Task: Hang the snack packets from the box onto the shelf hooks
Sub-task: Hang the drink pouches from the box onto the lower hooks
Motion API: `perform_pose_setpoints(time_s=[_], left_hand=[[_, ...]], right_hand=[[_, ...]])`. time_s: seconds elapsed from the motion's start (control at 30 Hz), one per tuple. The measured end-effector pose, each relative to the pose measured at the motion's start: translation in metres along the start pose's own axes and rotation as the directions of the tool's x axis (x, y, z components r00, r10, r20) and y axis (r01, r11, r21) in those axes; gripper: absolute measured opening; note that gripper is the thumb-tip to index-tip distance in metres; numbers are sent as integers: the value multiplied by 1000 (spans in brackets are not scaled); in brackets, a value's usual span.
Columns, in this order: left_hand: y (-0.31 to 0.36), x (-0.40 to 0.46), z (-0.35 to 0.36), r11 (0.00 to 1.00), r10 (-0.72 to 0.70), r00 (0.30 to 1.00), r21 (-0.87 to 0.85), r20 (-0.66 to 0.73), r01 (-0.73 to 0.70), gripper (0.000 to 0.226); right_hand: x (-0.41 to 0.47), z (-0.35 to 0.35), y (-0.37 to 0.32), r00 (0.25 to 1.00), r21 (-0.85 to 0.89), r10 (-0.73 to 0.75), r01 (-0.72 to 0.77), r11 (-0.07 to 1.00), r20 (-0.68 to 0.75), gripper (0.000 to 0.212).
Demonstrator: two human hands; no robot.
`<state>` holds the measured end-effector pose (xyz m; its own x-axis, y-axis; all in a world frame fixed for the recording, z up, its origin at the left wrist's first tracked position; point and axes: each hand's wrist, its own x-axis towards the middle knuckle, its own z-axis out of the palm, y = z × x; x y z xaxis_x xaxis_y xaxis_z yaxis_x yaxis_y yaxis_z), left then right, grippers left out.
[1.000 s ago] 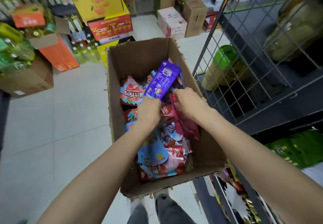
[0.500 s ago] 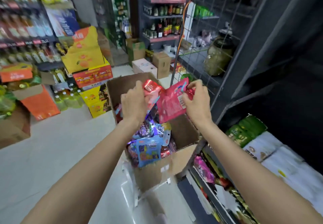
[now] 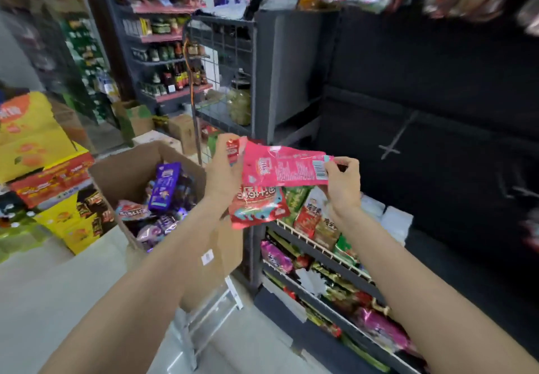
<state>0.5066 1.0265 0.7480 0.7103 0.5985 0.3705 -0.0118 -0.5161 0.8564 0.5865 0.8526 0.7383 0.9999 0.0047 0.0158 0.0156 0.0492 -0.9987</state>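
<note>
Left hand: the left hand [image 3: 224, 169] is raised in the middle of the view, fingers curled round the left end of a pink packet [image 3: 287, 168] and a red packet [image 3: 258, 207] hanging below it.
Right hand: the right hand [image 3: 342, 181] pinches the right end of the pink packet between thumb and fingertips, near its barcode.
Pink packet: held flat and stretched sideways between both hands, its back side facing the camera, in front of the dark shelf [image 3: 423, 96].
Red packet: dangles from the left hand, under the pink one, partly hidden by it.
Box: the cardboard box [image 3: 128, 169] stands open to the left of the hands, lower down, with purple and red packets inside.
Hooks: one bare hook [image 3: 396, 140] shows on the dark back panel, far right of the hands.
Lower shelves: rows of snack bags [image 3: 315, 219] fill the racks below the right hand.
</note>
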Motion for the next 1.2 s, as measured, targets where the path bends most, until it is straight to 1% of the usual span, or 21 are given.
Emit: perform_pose_setpoints(time_s=[0.07,0.1,0.17,0.2,0.27,0.3,0.37,0.4,0.47,0.5,0.53,0.6,0.67,0.77,0.8,0.9,0.97,1.0,1.07,1.13,1.2], left_hand=[[17,-11,26,988,-32,998,-147,51,40,28],[24,-18,38,972,-47,994,-223,100,68,29],[32,-33,64,943,-56,969,-306,242,130,35],[34,-41,78,940,-59,950,-303,306,156,37],[38,-60,106,956,-84,927,-233,366,179,31],[40,-70,120,954,-107,922,-224,373,202,27],[51,-91,148,923,-180,910,-256,374,288,22],[59,-101,161,908,-212,903,-266,374,323,21],[74,-119,185,886,-265,884,-265,385,381,18],[81,-129,197,878,-287,871,-255,398,405,16],[87,-137,208,876,-297,861,-241,413,417,17],[101,-155,229,878,-307,838,-206,451,433,20],[115,-173,249,864,-327,816,-198,477,462,18],[135,-199,276,841,-309,794,-239,524,485,25],[142,-207,285,847,-291,794,-242,534,473,29],[164,-224,308,869,-251,783,-223,570,441,37],[175,-231,321,863,-257,778,-226,573,452,42],[178,-234,327,848,-284,779,-233,558,476,43],[184,-235,338,801,-354,782,-266,513,537,39],[192,-235,348,769,-395,790,-301,469,564,34],[199,-235,355,746,-409,798,-342,443,572,30]], right_hand=[[-5,-33,4,1000,1,-2,2,1000,-16,16],[-7,-51,8,1000,10,15,-15,1000,-7,23],[-11,-87,16,999,-6,46,-46,999,24,35],[-15,-105,18,997,-40,53,-51,998,59,36],[-20,-138,23,993,-138,36,-20,990,113,39],[-22,-153,25,990,-190,19,7,982,136,37],[-25,-181,31,982,-277,14,39,960,187,20],[-25,-194,34,976,-331,43,31,943,214,24],[-25,-224,39,961,-443,96,29,896,258,67],[-24,-239,41,955,-503,117,38,863,272,78],[-25,-253,41,950,-553,127,55,831,286,79],[-24,-284,42,948,-608,130,78,790,291,75],[-25,-311,43,962,-609,87,93,788,259,66],[-26,-352,50,978,-656,3,138,742,210,31],[-28,-365,51,982,-680,-18,145,719,191,26],[-30,-405,51,992,-673,-65,122,730,109,34],[-30,-431,47,998,-581,-12,42,813,55,38],[-30,-443,45,998,-483,42,-17,875,41,36],[-33,-464,39,994,-288,104,-91,953,28,21],[-31,-483,38,996,-206,91,-87,975,11,8],[-31,-494,36,996,-130,90,-91,987,-12,7]])
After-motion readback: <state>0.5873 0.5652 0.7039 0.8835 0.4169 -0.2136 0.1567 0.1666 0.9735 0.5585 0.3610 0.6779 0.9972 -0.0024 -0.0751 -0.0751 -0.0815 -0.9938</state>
